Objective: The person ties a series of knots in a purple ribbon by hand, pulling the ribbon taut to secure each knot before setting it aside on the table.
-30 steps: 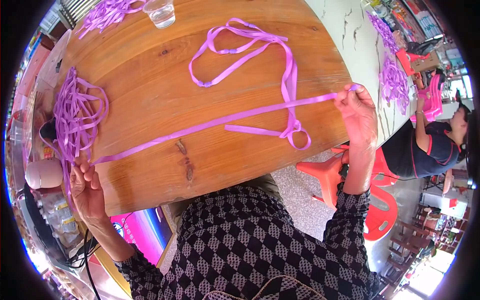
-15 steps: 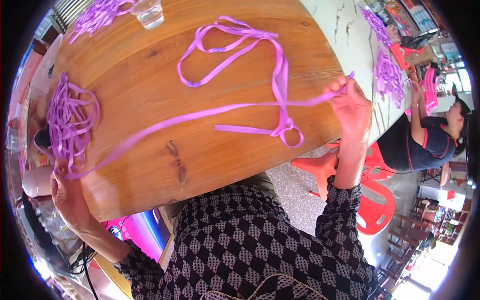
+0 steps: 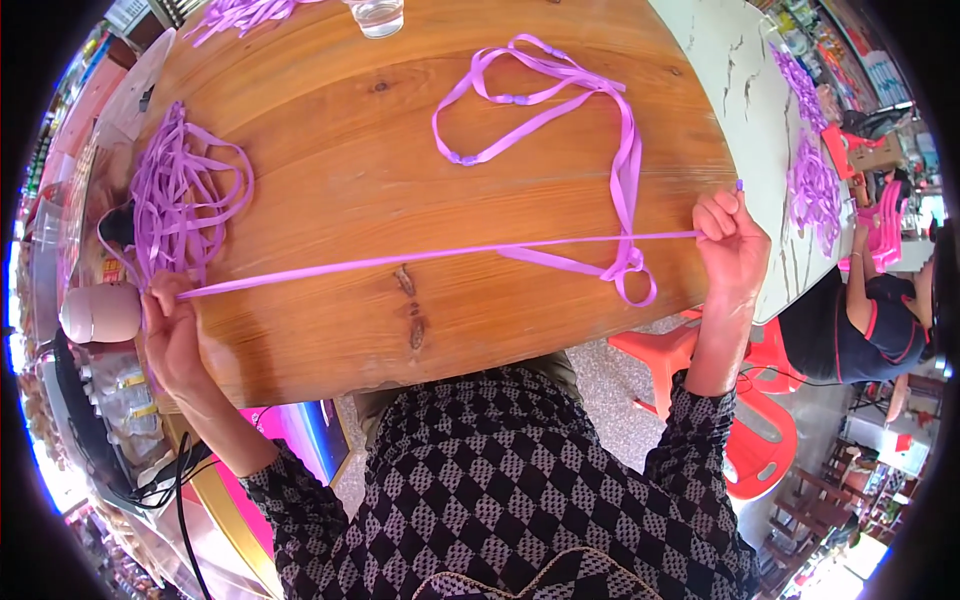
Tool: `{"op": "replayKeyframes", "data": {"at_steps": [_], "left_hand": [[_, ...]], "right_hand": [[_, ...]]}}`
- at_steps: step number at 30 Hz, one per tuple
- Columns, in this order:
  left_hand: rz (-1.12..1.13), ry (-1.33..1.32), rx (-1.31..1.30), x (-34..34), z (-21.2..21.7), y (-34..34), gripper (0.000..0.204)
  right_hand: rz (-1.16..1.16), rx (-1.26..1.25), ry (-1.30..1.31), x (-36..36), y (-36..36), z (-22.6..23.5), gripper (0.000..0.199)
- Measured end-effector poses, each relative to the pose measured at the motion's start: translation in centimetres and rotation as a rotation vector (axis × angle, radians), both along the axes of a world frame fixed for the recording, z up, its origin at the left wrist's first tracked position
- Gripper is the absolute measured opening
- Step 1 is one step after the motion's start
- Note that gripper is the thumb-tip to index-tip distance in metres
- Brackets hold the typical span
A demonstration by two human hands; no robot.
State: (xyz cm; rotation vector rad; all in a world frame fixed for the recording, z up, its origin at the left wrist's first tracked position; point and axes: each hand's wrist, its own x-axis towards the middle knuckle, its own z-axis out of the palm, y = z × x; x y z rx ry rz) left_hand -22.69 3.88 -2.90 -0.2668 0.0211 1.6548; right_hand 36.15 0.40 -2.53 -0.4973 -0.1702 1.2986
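A purple ribbon strap [image 3: 400, 260] runs taut across the wooden table between my two hands. My left hand [image 3: 172, 320] pinches it at the left edge, close to a tangled pile of purple straps [image 3: 185, 205]. At the right, my right hand [image 3: 732, 240] is closed around its other end, and a small darker purple piece [image 3: 740, 186] sticks up above the fingers. Beyond the taut strap lies a looped purple strap [image 3: 625, 165] with small darker clips on it. Its lower part, with a small loop, passes by the taut strap near my right hand.
A clear plastic cup [image 3: 378, 16] stands at the far edge beside more purple straps [image 3: 245, 14]. A pale rounded object [image 3: 100, 313] sits by my left hand. On the white marbled table [image 3: 735, 80] lie further straps [image 3: 813, 190]. A person [image 3: 850, 320] and red stools [image 3: 760, 450] are at right.
The strap between my hands has gone from slack and curved to straight and taut. My left hand has risen away from the table's near left edge. The view has shifted a little.
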Motion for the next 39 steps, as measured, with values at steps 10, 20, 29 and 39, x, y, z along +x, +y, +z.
{"op": "replayKeyframes", "data": {"at_steps": [10,20,29,39], "left_hand": [[-0.102,0.436,0.176,1.3,1.7,-1.7,0.005],[0.03,1.427,0.098,10.3,4.4,-3.1,0.011],[-0.627,1.542,0.114,23.1,5.8,-4.8,0.009],[-0.642,1.771,0.368,23.3,4.9,-5.0,0.009]], "right_hand": [[0.079,-0.024,-0.301,-2.1,-0.3,1.1,0.013],[0.097,-0.213,-0.937,-8.5,-1.8,3.7,0.009],[0.583,0.157,-1.106,-14.4,-2.7,4.5,0.009],[0.548,0.45,-1.403,-15.6,-1.9,3.8,0.005]]}}
